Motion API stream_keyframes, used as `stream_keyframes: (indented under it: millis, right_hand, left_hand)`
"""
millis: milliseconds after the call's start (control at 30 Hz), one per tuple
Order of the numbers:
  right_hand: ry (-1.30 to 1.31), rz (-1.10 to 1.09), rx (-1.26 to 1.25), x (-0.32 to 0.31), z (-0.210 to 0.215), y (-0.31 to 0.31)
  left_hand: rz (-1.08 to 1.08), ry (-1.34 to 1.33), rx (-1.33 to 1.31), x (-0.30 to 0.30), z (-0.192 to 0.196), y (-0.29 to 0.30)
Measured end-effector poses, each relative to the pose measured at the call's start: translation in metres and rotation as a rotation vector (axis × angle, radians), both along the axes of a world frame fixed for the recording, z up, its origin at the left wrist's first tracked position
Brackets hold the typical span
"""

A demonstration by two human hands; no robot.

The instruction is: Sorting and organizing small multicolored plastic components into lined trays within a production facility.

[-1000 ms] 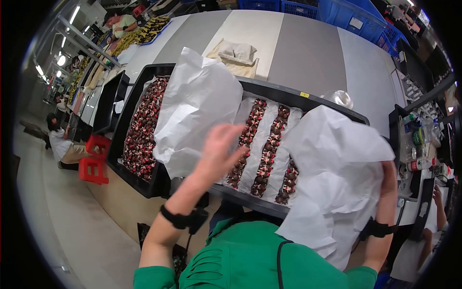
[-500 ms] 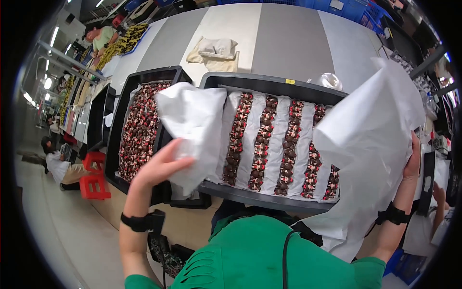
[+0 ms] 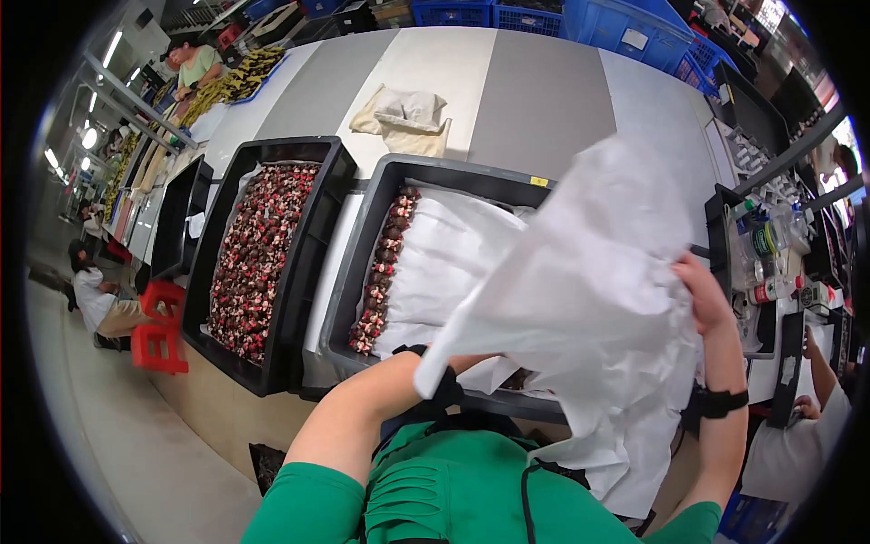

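Note:
My right hand [image 3: 705,292] is closed on the edge of a large, crumpled white sheet [image 3: 598,281] that hangs over the right half of a grey bin [image 3: 370,227]. My left forearm [image 3: 358,408] reaches across the bin's near side. My left hand is hidden behind the hanging sheet, so its fingers do not show. Inside the bin, a row of small dark brown, red and cream pieces [image 3: 385,272] lies along the left wall. White lining [image 3: 444,249] covers the middle. A few more dark pieces [image 3: 518,379] peek out near the front edge.
A black bin [image 3: 313,263] full of similar pieces [image 3: 258,263] stands to the left. Folded cream cloth [image 3: 408,113] lies on the striped table [image 3: 535,91] behind. Bottles [image 3: 761,240] stand at the right. Red stools [image 3: 159,349] and other people are around.
My left hand has moved right, going behind the sheet. White lining now covers rows that were exposed in the bin. The hanging sheet and my right hand have shifted left.

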State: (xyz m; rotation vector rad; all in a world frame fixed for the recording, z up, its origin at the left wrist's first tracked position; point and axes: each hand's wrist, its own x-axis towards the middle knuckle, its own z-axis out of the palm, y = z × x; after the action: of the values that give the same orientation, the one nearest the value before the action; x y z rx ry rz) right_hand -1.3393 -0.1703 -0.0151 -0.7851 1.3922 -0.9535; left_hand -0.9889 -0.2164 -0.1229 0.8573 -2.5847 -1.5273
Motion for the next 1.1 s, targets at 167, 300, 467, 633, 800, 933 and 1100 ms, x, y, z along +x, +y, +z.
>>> stream_keyframes:
  millis: [167, 300, 467, 633, 800, 933, 1100]
  right_hand:
    - [0.184, 0.538, -0.049, 0.078, -0.029, -0.058]
    - [0.371, 0.742, -0.134, 0.112, -0.07, -0.093]
    - [0.724, 1.011, -0.215, 0.107, -0.11, -0.116]
    - [0.805, 1.146, -0.076, 0.09, -0.075, -0.099]
    - [0.731, 1.174, -0.147, 0.085, -0.049, -0.027]
    - [0.564, 1.116, -0.089, 0.092, -0.014, 0.01]
    - [0.426, 0.737, -0.004, 0.07, 0.027, 0.065]
  left_hand:
    - [0.009, 0.0, -0.106, 0.048, 0.008, 0.034]
    - [0.038, -0.001, -0.188, 0.039, 0.013, 0.044]
    - [0.103, -0.003, -0.268, 0.051, 0.02, 0.068]
    - [0.049, -0.197, 0.022, 0.092, 0.085, 0.06]
    - [0.462, -0.077, 0.225, 0.114, 0.133, 0.007]
    - [0.355, -0.317, -0.339, 0.113, 0.069, -0.036]
    - [0.038, -0.517, -0.489, 0.082, -0.02, -0.062]
